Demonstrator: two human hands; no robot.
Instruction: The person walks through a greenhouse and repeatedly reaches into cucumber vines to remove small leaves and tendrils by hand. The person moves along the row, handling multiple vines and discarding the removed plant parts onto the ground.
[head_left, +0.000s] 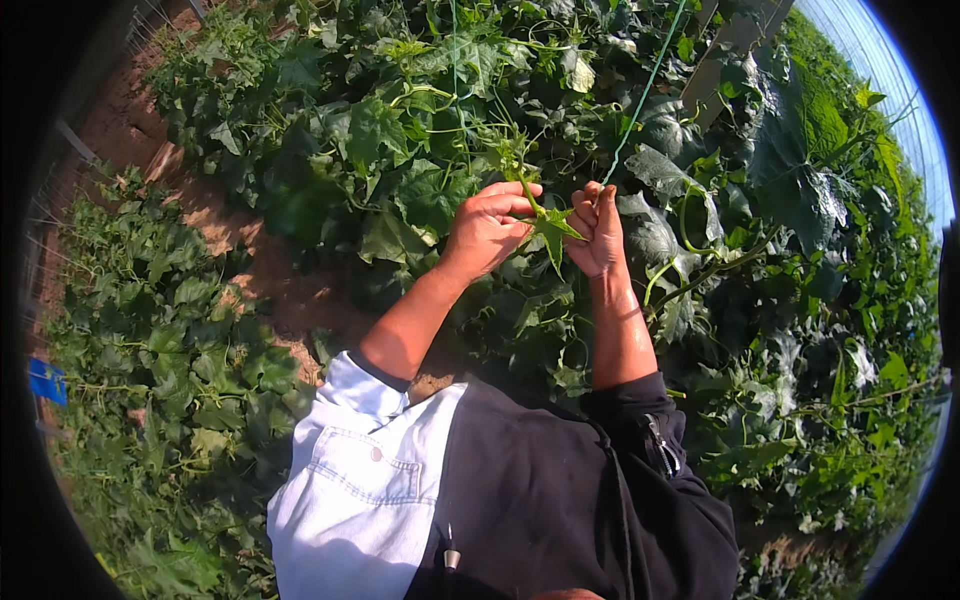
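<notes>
My left hand (491, 229) is curled around a young vine stem (529, 191), its fingers bent behind and beside it. The shoot tip (510, 154), with curled tendrils, rises just above those fingers. A small pointed leaf (555, 232) on the stem hangs in the gap between my hands. In my right hand (598, 232), the lower end of a green twine (641, 105) is pinched between thumb and fingers. From there the twine runs taut up and to the right, out of view. Below my grip I cannot make out where it goes.
A second green twine (454, 56) hangs among the leaves at upper left. Dense vine foliage (397, 187) surrounds my hands, with a thick bent stem (712, 270) at right. Bare soil (292, 292) separates this row from the left row (180, 360). Translucent sheeting (885, 60) curves along the upper right.
</notes>
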